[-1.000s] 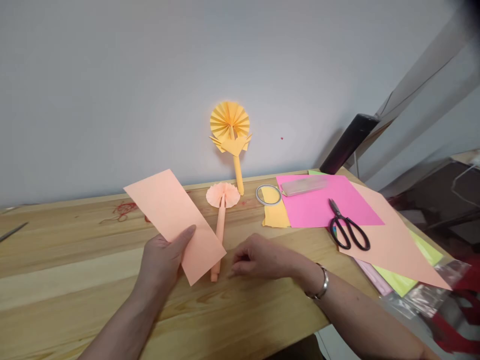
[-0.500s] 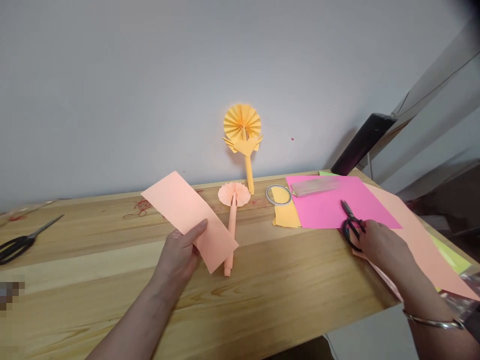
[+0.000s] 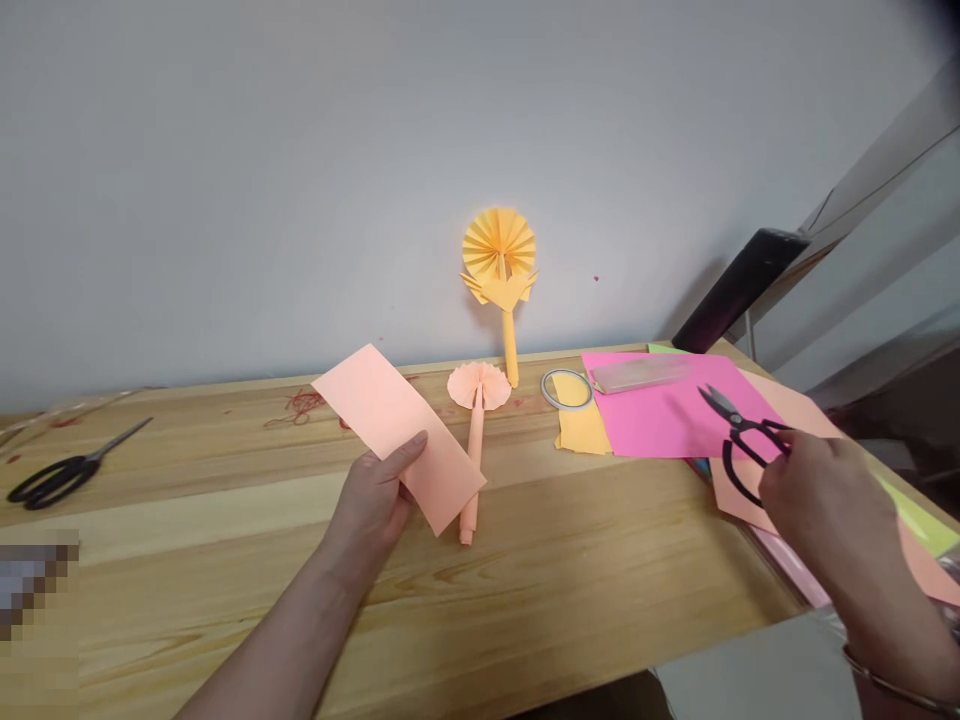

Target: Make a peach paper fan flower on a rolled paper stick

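Note:
Between thumb and fingers, my left hand (image 3: 382, 490) grips a folded-looking peach paper rectangle (image 3: 397, 420), raised over the table. Just right of it lies a peach pleated fan (image 3: 478, 386) on a rolled paper handle (image 3: 475, 460), partly covered by the rectangle's corner. My right hand (image 3: 817, 490) is closed on the handles of black scissors (image 3: 739, 425), blades slightly apart and pointing up-left over the pink sheet (image 3: 660, 420). Against the wall leans a yellow fan (image 3: 499, 245) with a heart and small hands on its rolled handle.
A tape ring (image 3: 568, 390) rests on yellow paper (image 3: 583, 428). Other scissors (image 3: 56, 480) lie at the left, near red thread (image 3: 304, 405). Peach sheets (image 3: 784, 395) spread under the right hand. A black roll (image 3: 739, 290) leans at the back right of the wooden table (image 3: 525, 610).
My right hand has lifted the black scissors off the papers and moved right, with the blades parting. The view has shifted slightly left; my left hand still holds the peach rectangle.

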Action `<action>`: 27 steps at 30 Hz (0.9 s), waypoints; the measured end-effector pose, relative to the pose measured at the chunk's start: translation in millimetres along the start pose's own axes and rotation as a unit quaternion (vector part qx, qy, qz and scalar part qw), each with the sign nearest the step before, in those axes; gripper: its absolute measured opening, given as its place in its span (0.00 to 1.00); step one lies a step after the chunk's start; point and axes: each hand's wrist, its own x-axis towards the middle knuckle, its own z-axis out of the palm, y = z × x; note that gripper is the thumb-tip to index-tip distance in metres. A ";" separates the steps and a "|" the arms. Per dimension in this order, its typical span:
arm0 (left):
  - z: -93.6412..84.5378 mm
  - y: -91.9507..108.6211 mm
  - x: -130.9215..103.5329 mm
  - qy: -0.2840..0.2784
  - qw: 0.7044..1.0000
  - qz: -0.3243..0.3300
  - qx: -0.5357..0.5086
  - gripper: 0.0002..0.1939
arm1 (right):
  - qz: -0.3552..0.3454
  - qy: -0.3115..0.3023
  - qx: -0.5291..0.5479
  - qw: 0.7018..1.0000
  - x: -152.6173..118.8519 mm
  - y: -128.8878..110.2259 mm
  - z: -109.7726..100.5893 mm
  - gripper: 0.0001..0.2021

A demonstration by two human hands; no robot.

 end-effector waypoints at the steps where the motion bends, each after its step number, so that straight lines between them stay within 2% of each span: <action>1: -0.5 -0.5 0.3 0.000 1.000 0.004 0.004 0.16 | 0.032 0.041 -0.010 0.999 -2.8 -8.6 -6.2 0.18; 2: -1.0 -1.0 0.6 0.001 1.000 0.008 0.008 0.16 | 0.058 0.061 0.010 0.996 -5.2 -17.6 -10.9 0.17; 3: -1.3 -1.5 0.8 0.002 1.000 0.011 0.011 0.16 | 0.062 0.048 0.074 0.994 -7.3 -27.0 -13.5 0.17; 4: -1.5 -1.8 0.9 0.002 1.000 0.014 0.016 0.16 | 0.055 0.007 0.194 0.979 -9.2 -36.8 -13.9 0.18; 5: -1.6 -1.9 1.1 0.000 1.000 0.016 0.020 0.16 | 0.052 -0.028 0.328 0.943 -11.1 -47.0 -12.2 0.20; 6: -1.6 -2.0 1.2 -0.001 1.000 0.017 0.023 0.16 | 0.035 -0.128 0.432 0.892 -12.9 -57.9 -8.8 0.22; 8: -1.7 -2.0 1.5 0.001 1.000 0.016 0.023 0.16 | 0.020 -0.279 0.524 0.804 -16.6 -81.6 1.6 0.20; 11: -2.0 -2.3 2.5 -0.001 1.000 0.010 0.019 0.16 | -0.020 -0.433 0.605 0.668 -21.5 -117.6 18.9 0.23; 12: -2.0 -2.6 2.9 -0.003 1.000 0.009 0.018 0.16 | -0.042 -0.470 0.614 0.633 -22.4 -127.7 23.7 0.25; 15: -1.8 -3.5 4.2 0.001 1.000 0.012 0.016 0.17 | -0.149 -0.481 0.641 0.579 -21.8 -146.6 34.1 0.32; 17: -1.7 -3.6 5.4 0.008 1.000 0.011 0.015 0.17 | -0.217 -0.498 0.615 0.572 -19.5 -149.0 38.3 0.37; 19: -1.8 -3.4 6.9 0.015 1.000 0.015 0.009 0.17 | -0.255 -0.496 0.588 0.585 -16.8 -146.1 40.4 0.38; 22: -2.8 -2.8 9.8 0.029 0.999 0.031 -0.002 0.16 | -0.281 -0.517 0.530 0.610 -14.2 -139.6 39.0 0.36; 24: -3.6 -2.1 11.6 0.032 0.999 0.036 -0.005 0.15 | -0.312 -0.556 0.478 0.604 -13.7 -137.2 35.8 0.36; 27: -3.5 -0.5 13.8 0.049 0.997 0.049 -0.016 0.13 | -0.307 -0.594 0.429 0.607 -14.5 -136.8 32.2 0.37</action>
